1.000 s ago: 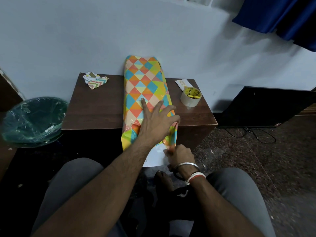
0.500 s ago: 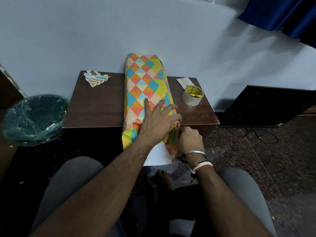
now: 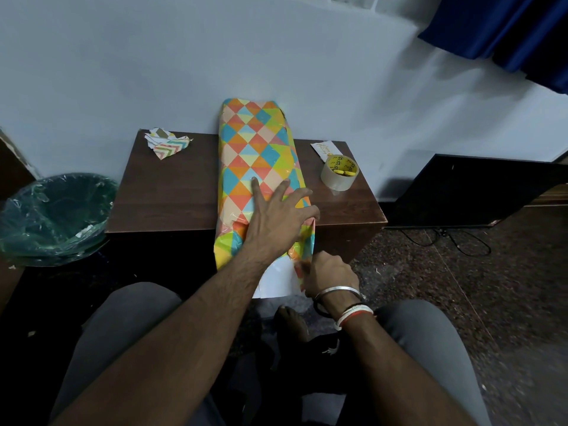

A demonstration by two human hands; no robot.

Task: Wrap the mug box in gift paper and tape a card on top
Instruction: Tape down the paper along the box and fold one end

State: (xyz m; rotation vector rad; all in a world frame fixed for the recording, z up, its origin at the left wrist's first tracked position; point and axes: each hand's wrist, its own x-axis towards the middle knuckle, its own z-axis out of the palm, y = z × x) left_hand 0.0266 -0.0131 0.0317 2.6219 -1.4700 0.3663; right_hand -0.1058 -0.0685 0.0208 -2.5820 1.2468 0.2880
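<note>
A long tube of gift paper [image 3: 258,152] with coloured diamonds lies lengthwise on the brown table [image 3: 172,195], its far end against the wall and its near end hanging past the table's front edge. The box inside is hidden. My left hand [image 3: 276,215] lies flat on the paper near the front edge, fingers spread. My right hand [image 3: 325,273] is below the table edge, pinching the loose right flap of the open near end, where the white inside of the paper [image 3: 276,279] shows. A small white card [image 3: 322,147] lies at the back right, behind a roll of clear tape [image 3: 339,173].
Scraps of chevron paper [image 3: 167,144] lie at the table's back left corner. A bin lined with green plastic [image 3: 52,215] stands left of the table. A black flat screen [image 3: 473,192] leans at the right, cables on the floor. My knees are below the table edge.
My right hand rose to the paper's near right corner half a second ago and has since dropped lower along the flap. My left hand stays pressed on the paper.
</note>
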